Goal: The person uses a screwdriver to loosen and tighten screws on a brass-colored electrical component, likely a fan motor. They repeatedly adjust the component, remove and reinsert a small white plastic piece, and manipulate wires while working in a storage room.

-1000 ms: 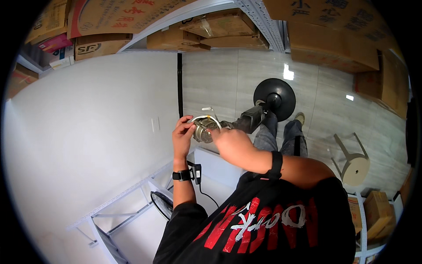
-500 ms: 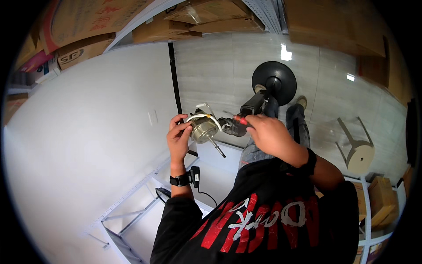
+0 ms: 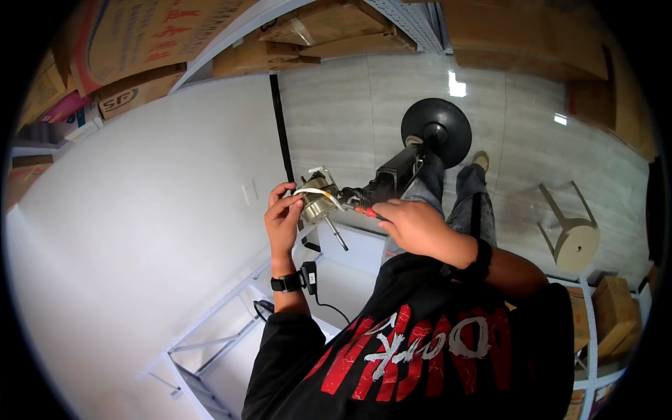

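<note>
A metallic electric motor (image 3: 319, 206) with a long bare shaft points its shaft down and to the right. Over its body curves a white cable (image 3: 313, 190) with a yellow band. Fingers of my left hand (image 3: 282, 218) are closed at the motor's left side, beside the cable. My right hand (image 3: 418, 225) grips a screwdriver (image 3: 365, 211) with a red handle. Its tip points left toward the motor's right side, by the cable; exact contact is too small to tell. Behind them leans a black fan stand (image 3: 397, 172) with a round base (image 3: 437, 131) on the floor.
A white wall (image 3: 161, 210) rises at the left. Shelves with cardboard boxes (image 3: 329, 28) line the far side. A beige stool (image 3: 577, 246) stands at the right. Below my left wrist hangs a black adapter (image 3: 310, 274) with a cord, above a white shelf frame (image 3: 210, 350).
The screwdriver and my right hand have moved left and slightly down, close to the motor. The motor has turned a little, its shaft tip shifting left. My left hand stays nearly in place.
</note>
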### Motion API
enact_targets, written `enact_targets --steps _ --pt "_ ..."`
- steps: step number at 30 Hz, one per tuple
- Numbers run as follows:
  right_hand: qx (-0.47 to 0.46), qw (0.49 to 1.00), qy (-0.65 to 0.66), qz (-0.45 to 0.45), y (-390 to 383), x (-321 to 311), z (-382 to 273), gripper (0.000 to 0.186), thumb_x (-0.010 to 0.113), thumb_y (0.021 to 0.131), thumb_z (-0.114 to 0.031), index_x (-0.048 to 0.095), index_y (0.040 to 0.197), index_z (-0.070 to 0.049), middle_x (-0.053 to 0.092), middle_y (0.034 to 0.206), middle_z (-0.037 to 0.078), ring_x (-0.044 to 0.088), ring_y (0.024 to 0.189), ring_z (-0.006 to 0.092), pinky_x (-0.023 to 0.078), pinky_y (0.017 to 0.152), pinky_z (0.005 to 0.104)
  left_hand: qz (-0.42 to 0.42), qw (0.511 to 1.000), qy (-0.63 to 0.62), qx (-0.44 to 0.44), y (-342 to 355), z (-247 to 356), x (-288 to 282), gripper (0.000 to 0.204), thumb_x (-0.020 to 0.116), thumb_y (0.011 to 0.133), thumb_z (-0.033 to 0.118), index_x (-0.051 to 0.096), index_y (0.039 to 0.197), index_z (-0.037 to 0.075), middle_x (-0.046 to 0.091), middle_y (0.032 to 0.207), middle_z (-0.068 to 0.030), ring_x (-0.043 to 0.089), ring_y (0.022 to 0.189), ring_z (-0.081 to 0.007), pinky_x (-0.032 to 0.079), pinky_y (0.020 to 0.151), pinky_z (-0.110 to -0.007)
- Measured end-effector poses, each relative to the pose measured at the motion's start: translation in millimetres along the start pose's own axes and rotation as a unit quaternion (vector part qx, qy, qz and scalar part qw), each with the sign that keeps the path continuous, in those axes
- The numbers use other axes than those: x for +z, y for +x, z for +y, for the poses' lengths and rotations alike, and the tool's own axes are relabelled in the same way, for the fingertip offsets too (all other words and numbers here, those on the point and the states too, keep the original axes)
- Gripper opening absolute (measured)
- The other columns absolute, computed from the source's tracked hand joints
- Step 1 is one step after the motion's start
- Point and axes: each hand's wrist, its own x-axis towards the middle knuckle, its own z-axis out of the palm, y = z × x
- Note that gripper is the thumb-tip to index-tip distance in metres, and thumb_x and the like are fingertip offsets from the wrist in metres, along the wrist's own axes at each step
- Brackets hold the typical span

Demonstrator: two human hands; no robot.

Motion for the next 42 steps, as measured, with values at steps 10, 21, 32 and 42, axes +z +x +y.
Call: enact_targets --steps 10,21,32,42 --pt "0.006 0.994 -0.106 -0.026 2.7 -79.2 -29.4 0.023 0.065 0.084 -0.017 0.063 0.103 -0.005 0.066 0.09 0.017 0.063 0.085 0.0382 0.05 0.072 0.0454 0.192 0.98 -0.052 -0.008 -63.6 -3.8 -37.7 0.014 0.063 0.09 0.001 0.07 0.103 0.001 0.057 0.122 -0.0074 0.056 0.109 -0.0164 0.047 0.091 -0.028" --pt "-0.143 0.951 -0.009 -0.276 223.9 84.8 16.5 0.02 0.072 0.085 -0.013 0.055 0.082 -0.003 0.048 0.074 -0.003 0.042 0.07 0.0066 0.037 0.061 0.0246 0.679 0.673 -0.247 -0.158 -270.7 -272.6 5.5 0.018 0.063 0.094 0.018 0.067 0.097 0.0 0.064 0.111 -0.0072 0.058 0.098 -0.0125 0.047 0.085 -0.027" --pt "-0.156 0.818 -0.164 -0.528 267.8 247.7 -36.6 0.023 0.07 0.087 -0.009 0.049 0.077 -0.005 0.039 0.066 -0.007 0.035 0.062 0.0056 0.031 0.054 0.0254 0.804 0.509 -0.154 -0.265 -318.6 -277.8 9.9 0.034 0.069 0.09 0.028 0.064 0.074 -0.001 0.062 0.072 -0.0057 0.057 0.071 -0.0141 0.046 0.066 -0.029" --pt "-0.235 0.73 -0.197 -0.611 173.9 446.6 -29.8 0.021 0.072 0.085 -0.014 0.056 0.08 -0.001 0.04 0.063 -0.002 0.036 0.062 0.0084 0.032 0.054 0.0269 0.82 0.375 0.038 -0.431 -459.0 -342.5 70.4 0.022 0.067 0.08 -0.003 0.067 0.101 0.003 0.061 0.094 -0.0107 0.063 0.078 -0.0229 0.052 0.072 -0.032"
